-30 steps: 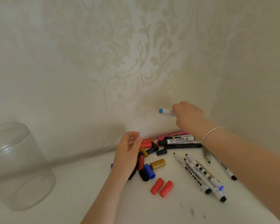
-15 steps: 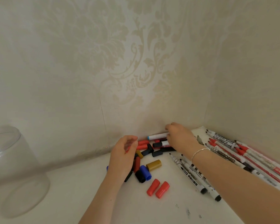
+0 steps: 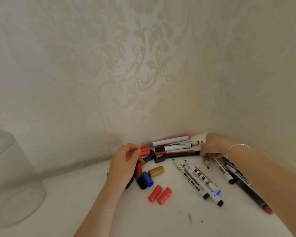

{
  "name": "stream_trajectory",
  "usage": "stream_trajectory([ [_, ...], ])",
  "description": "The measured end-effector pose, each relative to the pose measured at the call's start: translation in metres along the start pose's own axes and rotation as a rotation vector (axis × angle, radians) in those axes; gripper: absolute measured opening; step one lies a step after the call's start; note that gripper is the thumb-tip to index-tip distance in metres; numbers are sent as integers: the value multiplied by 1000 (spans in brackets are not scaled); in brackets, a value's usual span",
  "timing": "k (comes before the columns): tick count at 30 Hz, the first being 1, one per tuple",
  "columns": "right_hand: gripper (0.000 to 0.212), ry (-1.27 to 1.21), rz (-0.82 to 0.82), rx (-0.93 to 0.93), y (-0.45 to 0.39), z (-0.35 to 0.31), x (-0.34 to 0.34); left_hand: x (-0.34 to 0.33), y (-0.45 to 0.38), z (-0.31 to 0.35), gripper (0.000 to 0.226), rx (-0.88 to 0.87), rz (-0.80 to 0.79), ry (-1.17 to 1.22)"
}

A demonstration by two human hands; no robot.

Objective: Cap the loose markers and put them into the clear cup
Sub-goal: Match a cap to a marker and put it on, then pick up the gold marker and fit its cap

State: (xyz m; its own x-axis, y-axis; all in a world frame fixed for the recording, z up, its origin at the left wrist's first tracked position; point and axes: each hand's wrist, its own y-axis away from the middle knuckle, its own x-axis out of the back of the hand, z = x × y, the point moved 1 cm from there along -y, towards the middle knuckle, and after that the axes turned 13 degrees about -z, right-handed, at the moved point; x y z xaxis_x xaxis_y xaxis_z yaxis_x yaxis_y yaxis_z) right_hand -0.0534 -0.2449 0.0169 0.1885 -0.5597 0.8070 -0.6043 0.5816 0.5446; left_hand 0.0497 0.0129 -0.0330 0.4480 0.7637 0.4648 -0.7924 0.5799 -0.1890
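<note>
Barely begun, by the look of it: clear cup (image 3: 12, 182) stands at far left of the tabletop (image 3: 96, 211), well apart from the pile, nothing visible inside. Loose caps (image 3: 159, 194) lie scattered centre, 2 red ones side by side nearest the camera. 3 uncapped markers (image 3: 197, 181) lie flat, long axes running diagonally, bare tips toward the wall, butt ends toward the camera. Stack of markers (image 3: 175, 147) by the wall lies roughly left-right; several look capped.

Left hand (image 3: 125, 164) hovers over the caps, fingers curled; something red shows inside them, likely a cap. Right hand (image 3: 212, 145) reaches into the corner, fingers pinching the top of a marker (image 3: 206, 159) with its tip toward the camera. Capping and all cup loading remain.
</note>
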Motion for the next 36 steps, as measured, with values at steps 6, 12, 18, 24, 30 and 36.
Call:
stream_trajectory([
  [6,21,132,87,-72,-8,-9,-16,-7,7,3,15,-24,-151,-96],
  [12,52,-124,249,51,0,-14,7,-15,6,3,14,-95,-256,-287],
  [18,40,-428,220,448,48,-58,42,-21,5,2,30,-135,-298,-485],
  [24,12,-499,18,595,72,-85,2,-23,6,4,25,-95,-329,-567],
  [30,12,-866,191,671,70,-82,-18,-13,8,17,12,-52,-232,210],
  [36,5,-842,110,710,73,-79,-29,-7,11,23,21,-93,-145,421],
])
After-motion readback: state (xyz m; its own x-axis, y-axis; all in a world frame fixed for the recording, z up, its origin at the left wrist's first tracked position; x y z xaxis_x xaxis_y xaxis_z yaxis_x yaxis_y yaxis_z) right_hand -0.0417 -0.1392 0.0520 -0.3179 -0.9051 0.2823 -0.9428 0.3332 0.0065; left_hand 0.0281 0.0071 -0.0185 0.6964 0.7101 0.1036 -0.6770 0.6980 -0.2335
